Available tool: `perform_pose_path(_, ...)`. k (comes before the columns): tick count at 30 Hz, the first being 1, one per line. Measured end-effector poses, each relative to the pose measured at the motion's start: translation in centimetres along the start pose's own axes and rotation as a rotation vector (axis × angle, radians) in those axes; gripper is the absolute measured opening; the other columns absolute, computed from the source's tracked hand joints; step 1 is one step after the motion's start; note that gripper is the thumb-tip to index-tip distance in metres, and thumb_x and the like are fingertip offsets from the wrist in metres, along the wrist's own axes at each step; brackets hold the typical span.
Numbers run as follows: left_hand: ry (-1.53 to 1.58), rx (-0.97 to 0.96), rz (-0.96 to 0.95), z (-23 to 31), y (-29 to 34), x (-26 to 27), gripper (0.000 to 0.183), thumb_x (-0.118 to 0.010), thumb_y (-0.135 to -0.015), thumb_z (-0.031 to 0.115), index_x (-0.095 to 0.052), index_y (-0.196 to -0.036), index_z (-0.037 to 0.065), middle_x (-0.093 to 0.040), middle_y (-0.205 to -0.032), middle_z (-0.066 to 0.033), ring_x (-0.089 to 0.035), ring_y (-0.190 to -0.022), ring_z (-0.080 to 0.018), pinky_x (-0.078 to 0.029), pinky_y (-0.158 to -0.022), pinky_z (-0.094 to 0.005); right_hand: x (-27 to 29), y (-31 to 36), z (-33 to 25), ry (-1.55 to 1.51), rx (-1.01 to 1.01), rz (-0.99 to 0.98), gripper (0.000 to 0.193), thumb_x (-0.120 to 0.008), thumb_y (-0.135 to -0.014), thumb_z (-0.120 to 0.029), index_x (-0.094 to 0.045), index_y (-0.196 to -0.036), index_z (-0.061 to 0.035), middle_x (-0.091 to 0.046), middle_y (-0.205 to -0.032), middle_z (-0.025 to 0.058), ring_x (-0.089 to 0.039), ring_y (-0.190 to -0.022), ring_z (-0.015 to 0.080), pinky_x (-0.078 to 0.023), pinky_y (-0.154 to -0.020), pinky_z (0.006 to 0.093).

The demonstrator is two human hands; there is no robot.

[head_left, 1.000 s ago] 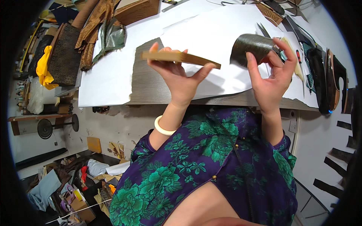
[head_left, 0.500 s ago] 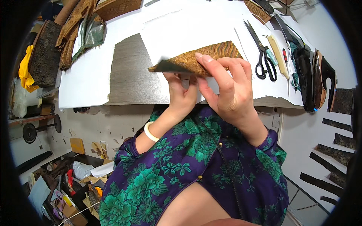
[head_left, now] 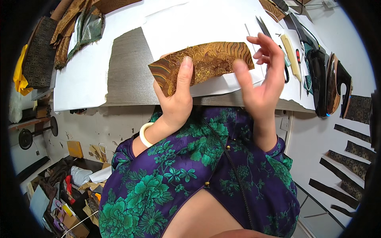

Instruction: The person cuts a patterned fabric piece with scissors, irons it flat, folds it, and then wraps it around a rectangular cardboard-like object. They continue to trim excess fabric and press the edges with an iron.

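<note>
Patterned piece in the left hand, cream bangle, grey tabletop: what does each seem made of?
Patterned piece: probably woven brocade, softly lustrous, judging by its dense gold-brown motifs; any stiffening is unclear.
Bangle: smooth, opaque cream-white, perhaps plastic or stone.
Grey tabletop: fine streaks and a slight sheen suggest wood or wood-look laminate.

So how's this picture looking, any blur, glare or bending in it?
Head view: the right hand has a motion-smeared thumb, while the brown patterned piece looks clearer; head view: white paper is nearly washed out, and the grey tabletop has a pale sheen; head view: the tabletop's front edge bows, with corners lost in black.
</note>
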State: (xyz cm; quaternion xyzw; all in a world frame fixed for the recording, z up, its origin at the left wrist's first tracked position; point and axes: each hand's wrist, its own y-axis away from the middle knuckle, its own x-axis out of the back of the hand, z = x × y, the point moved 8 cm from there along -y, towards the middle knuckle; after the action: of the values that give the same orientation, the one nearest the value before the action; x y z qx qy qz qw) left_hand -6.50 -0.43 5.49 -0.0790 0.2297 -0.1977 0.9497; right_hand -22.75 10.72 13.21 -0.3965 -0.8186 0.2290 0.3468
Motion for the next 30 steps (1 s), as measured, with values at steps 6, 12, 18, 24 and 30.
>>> perform_pose_path(6, -0.03, -0.077, 0.031, 0.9, -0.6, 0.1, 0.017, -0.066, -0.095, 0.003, -0.069, -0.11, -0.004, -0.072, -0.109, -0.0083, -0.067, -0.1, -0.014, -0.051, -0.09, -0.0281, -2.8, 0.9, 4.0, -0.702, -0.517, -0.094, 0.027, -0.072, -0.094, -0.01, -0.062, -0.116, 0.0024, -0.069, -0.098, 0.0041, -0.063, -0.087, 0.0079, -0.051, -0.08, 0.0223)
perform_pose_path(12, -0.026, 0.097, -0.029, 1.5, -2.9, -1.5, 0.013, -0.071, -0.096, 0.011, -0.072, -0.103, -0.001, -0.073, -0.096, -0.0026, -0.064, -0.086, -0.0072, -0.051, -0.078, -0.0245, -2.6, 0.4, 4.7, -0.822, -0.527, 0.046, 0.019, -0.071, -0.095, -0.006, -0.061, -0.109, 0.0014, -0.07, -0.097, 0.0061, -0.065, -0.087, 0.0079, -0.052, -0.08, 0.0216)
perform_pose_path(18, -0.017, 0.033, -0.03, 1.2, -2.6, -1.0, 0.015, -0.072, -0.095, 0.01, -0.072, -0.104, -0.002, -0.073, -0.097, -0.0037, -0.064, -0.087, -0.0075, -0.052, -0.08, -0.0251, -2.4, 0.3, 5.2, -0.732, -0.525, 0.076, 0.021, -0.071, -0.095, -0.008, -0.06, -0.111, 0.0016, -0.071, -0.095, 0.0067, -0.065, -0.087, 0.008, -0.051, -0.08, 0.0206)
perform_pose_path(24, -0.07, -0.002, -0.011, 1.4, -3.2, -0.8, 0.015, -0.072, -0.095, 0.009, -0.073, -0.104, -0.003, -0.073, -0.096, -0.0037, -0.063, -0.086, -0.0068, -0.051, -0.079, -0.0237, -2.1, -0.3, 3.6, -0.649, -0.451, 0.035, 0.032, -0.075, -0.091, -0.004, -0.057, -0.117, 0.0012, -0.073, -0.096, 0.0091, -0.068, -0.085, 0.0093, -0.054, -0.075, 0.0214)
perform_pose_path(30, -0.03, 0.01, -0.014, 1.9, -3.1, -0.8, 0.013, -0.071, -0.096, 0.008, -0.072, -0.102, -0.004, -0.072, -0.094, -0.0023, -0.062, -0.086, -0.0062, -0.05, -0.079, -0.0233, -2.1, 0.0, 3.8, -0.634, -0.42, 0.038, 0.036, -0.074, -0.09, 0.0, -0.055, -0.12, 0.0014, -0.073, -0.098, 0.0101, -0.07, -0.086, 0.0105, -0.055, -0.076, 0.0225)
